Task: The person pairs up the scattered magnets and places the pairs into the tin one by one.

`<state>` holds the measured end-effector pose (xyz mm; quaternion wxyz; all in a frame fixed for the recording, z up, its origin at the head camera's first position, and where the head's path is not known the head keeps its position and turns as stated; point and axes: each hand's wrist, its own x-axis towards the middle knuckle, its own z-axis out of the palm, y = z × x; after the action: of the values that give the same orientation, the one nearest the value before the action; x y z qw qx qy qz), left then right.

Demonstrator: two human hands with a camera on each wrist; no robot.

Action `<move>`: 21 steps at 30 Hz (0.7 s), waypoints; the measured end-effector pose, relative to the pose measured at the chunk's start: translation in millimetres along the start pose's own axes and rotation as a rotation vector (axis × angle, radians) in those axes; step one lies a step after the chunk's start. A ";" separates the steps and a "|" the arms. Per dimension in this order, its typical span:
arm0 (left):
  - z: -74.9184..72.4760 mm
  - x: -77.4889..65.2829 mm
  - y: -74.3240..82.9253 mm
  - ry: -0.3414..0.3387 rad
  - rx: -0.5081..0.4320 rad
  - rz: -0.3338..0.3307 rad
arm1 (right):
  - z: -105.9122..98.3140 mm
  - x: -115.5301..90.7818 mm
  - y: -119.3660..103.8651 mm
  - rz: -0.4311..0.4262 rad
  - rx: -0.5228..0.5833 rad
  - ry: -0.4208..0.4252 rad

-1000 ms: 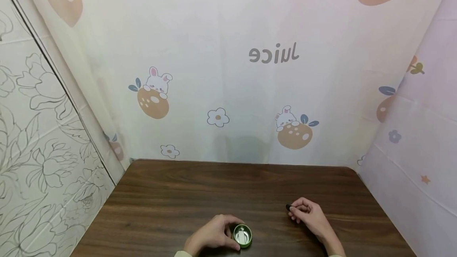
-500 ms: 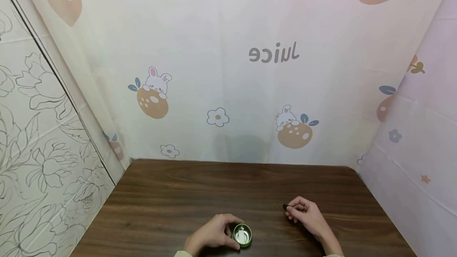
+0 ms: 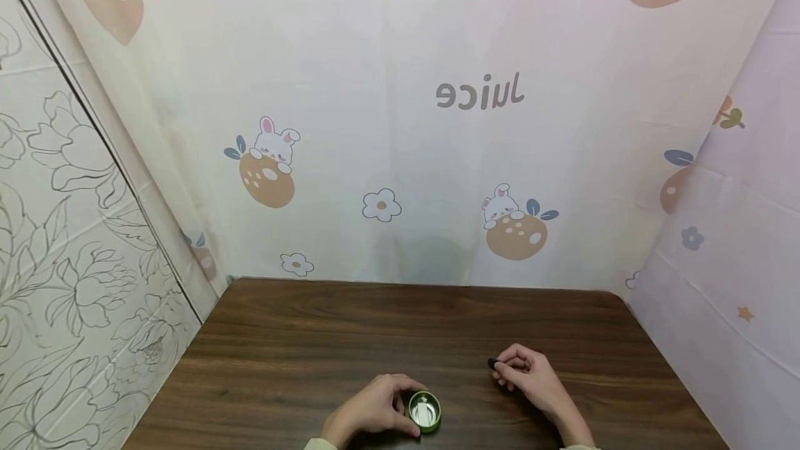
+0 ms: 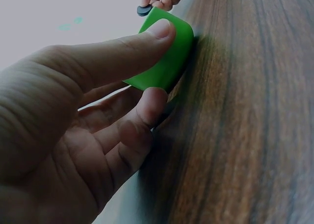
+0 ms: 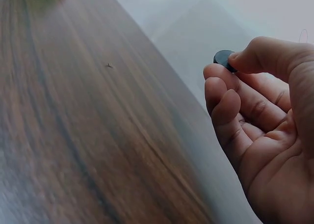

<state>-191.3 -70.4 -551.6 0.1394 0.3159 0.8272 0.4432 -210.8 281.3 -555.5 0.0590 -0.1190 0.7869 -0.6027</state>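
Note:
Near the table's front edge, in the head view, my left hand (image 3: 377, 405) grips a small round green container (image 3: 425, 430) from its left side. The container has a green rim and a pale, shiny inside; its contents are too small to make out. The left wrist view shows the thumb on the smooth green wall (image 4: 176, 50) and fingers curled beneath, close to the wood. To the right, above the table, my right hand (image 3: 528, 375) pinches a small black disc (image 5: 223, 60) between thumb and index fingertip. The other fingers of that hand curl loosely. A gap separates the disc from the container.
The dark wood-grain table (image 3: 350, 325) has rounded back corners. Printed curtains (image 3: 387, 144) hang behind it and at both sides. A tiny dark speck (image 5: 109, 65) shows on the wood in the right wrist view.
My right hand has moved slightly left with the black disc, closer to the green container. The left hand and the container have stayed in place.

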 end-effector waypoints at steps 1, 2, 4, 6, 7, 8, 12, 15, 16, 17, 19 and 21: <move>-0.1 -0.1 0.0 0.000 0.001 0.000 | 1.0 0.3 -0.4 -0.005 0.004 0.000; -0.2 -0.1 0.0 0.000 -0.001 -0.002 | 2.0 0.4 -1.1 -0.007 0.008 0.001; -0.2 -0.1 -0.2 0.002 0.000 -0.002 | 3.9 0.6 -2.6 -0.015 0.010 -0.007; -0.3 0.0 -0.7 0.005 -0.001 -0.003 | 6.0 0.8 -4.1 -0.025 0.015 -0.018; -0.1 0.0 -0.8 0.007 0.001 0.000 | 7.1 1.0 -4.7 -0.025 0.020 -0.022; 0.1 0.1 -0.8 0.009 0.005 0.003 | 7.9 1.1 -5.2 -0.031 0.021 -0.032; 0.9 0.3 -1.0 0.015 0.006 0.007 | 11.6 2.2 -6.9 -0.052 0.033 -0.060; 1.2 0.6 -0.9 0.018 0.004 0.006 | 14.1 2.9 -8.3 -0.054 0.039 -0.075; 1.3 0.6 -0.8 0.018 0.006 0.006 | 15.0 3.1 -8.7 -0.052 0.040 -0.077; 1.3 0.5 -0.7 0.018 0.006 0.007 | 15.9 3.3 -9.3 -0.048 0.042 -0.080; 1.3 0.4 -0.6 0.016 0.010 0.011 | 17.6 3.5 -10.2 -0.038 0.045 -0.085; 1.2 0.1 -0.8 0.013 0.011 0.011 | 19.6 3.6 -10.8 -0.032 0.048 -0.088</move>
<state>-191.1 -69.9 -552.9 0.1299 0.3183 0.8289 0.4413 -208.4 259.5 -550.2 0.0867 -0.1563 0.7669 -0.6163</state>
